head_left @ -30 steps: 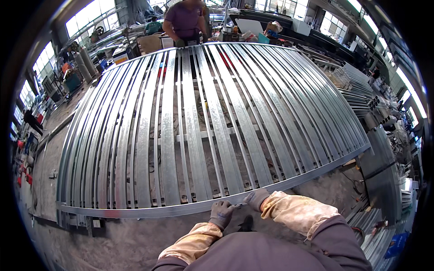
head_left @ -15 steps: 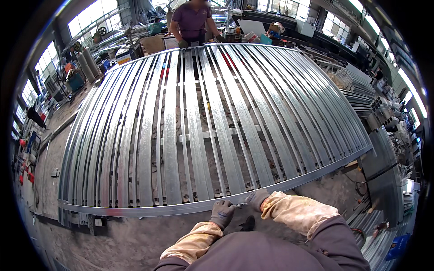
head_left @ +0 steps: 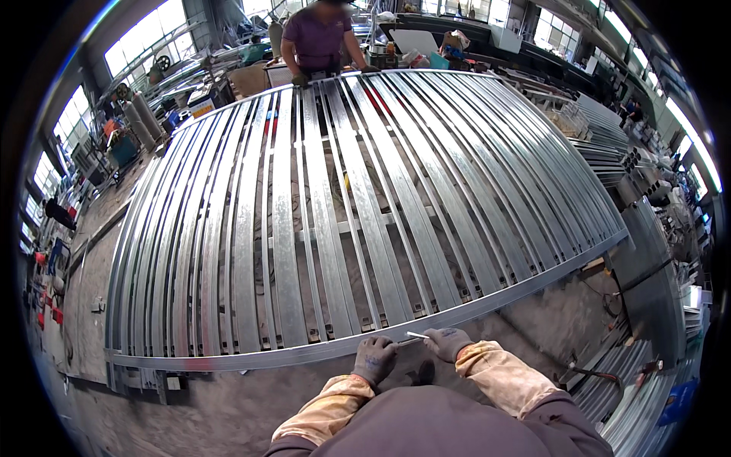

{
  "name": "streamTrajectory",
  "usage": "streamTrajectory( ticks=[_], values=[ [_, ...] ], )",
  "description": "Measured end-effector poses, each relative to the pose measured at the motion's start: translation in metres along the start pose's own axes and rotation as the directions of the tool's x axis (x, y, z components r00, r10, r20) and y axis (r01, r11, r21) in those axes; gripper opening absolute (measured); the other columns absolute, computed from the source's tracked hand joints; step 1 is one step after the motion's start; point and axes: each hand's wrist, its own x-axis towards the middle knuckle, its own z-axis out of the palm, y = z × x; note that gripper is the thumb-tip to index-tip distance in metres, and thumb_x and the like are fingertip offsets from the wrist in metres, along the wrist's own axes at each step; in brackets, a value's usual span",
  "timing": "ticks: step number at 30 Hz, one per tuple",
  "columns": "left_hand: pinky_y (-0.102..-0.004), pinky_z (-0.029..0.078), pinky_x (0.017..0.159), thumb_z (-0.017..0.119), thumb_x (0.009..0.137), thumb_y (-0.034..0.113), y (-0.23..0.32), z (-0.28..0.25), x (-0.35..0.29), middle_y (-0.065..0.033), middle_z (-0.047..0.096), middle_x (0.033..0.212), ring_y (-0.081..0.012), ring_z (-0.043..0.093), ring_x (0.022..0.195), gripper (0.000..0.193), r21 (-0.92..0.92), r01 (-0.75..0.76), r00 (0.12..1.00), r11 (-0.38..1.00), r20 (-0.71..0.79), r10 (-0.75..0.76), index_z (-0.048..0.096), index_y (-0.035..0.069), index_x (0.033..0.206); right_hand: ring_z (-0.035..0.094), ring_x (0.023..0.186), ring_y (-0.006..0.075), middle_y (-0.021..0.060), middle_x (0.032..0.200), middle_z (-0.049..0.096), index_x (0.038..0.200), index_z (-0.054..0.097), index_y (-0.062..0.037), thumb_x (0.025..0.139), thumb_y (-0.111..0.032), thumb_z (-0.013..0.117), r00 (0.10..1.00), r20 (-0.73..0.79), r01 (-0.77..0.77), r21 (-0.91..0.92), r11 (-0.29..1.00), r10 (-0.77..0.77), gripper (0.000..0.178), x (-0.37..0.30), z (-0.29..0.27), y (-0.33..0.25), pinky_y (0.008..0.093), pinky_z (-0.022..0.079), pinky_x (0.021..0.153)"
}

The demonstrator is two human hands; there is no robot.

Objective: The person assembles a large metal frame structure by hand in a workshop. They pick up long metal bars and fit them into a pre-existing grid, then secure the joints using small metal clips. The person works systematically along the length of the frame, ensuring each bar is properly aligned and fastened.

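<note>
Both my hands wear grey work gloves, in front of the near rail of a large galvanized steel frame with many lengthwise slats. My left hand is closed beside the rail, its fingertips around something small and thin that I cannot make out. My right hand is closed too, pinching a short pale stick whose end points left toward my other hand. A thin line shows between the two hands; which hand holds it I cannot tell. Stained tan sleeve covers wrap my forearms.
A co-worker in a purple shirt stands at the frame's far edge, gloved hands on it. Steel sheets and stacked metal profiles lie to the right. Gas cylinders stand at the far left. My shoe shows below my hands.
My right hand has shifted slightly right, away from my left hand, and the pale stick now shows plainly. My left hand stays almost in place. The view has tilted a little.
</note>
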Motion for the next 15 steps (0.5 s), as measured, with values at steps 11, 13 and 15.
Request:
streamTrajectory(
  ticks=[11,13,15],
  values=[
    [-0.0433,0.057,0.09,0.086,0.085,0.032,0.019,-0.04,0.016,-0.0146,0.071,0.114,-0.0319,0.072,0.105,0.061,-0.555,0.042,0.998,0.831,0.056,-0.013,0.062,0.011,0.138,0.072,0.098,0.0385,0.0185,0.103,0.075,0.126,0.071,-0.0099,0.103,-0.026,0.063,0.904,-0.322,0.407,0.446,0.797,-0.282,0.029,-0.037,0.042,-0.007,0.0432,0.056,0.085],
    [-0.0424,0.058,0.085,0.084,0.087,0.029,0.02,-0.044,0.02,-0.014,0.072,0.105,-0.0311,0.073,0.099,0.049,-0.582,0.033,0.997,0.812,0.075,0.013,0.069,0.011,0.129,0.073,0.099,0.0356,0.0209,0.107,0.074,0.122,0.072,-0.0062,0.103,-0.024,0.063,0.905,-0.327,0.412,0.509,0.756,-0.273,0.027,-0.039,0.033,-0.014,0.0423,0.056,0.086],
    [-0.0415,0.058,0.079,0.081,0.088,0.026,0.03,-0.04,0.017,-0.0133,0.073,0.096,-0.0316,0.074,0.091,0.034,-0.614,0.058,0.995,0.787,0.103,0.008,0.074,0.011,0.118,0.07,0.112,0.0358,0.0177,0.117,0.074,0.126,0.071,-0.0079,0.105,-0.031,0.062,0.896,-0.356,0.427,0.533,0.731,-0.264,0.033,-0.031,0.052,-0.002,0.0421,0.055,0.094]
  ],
)
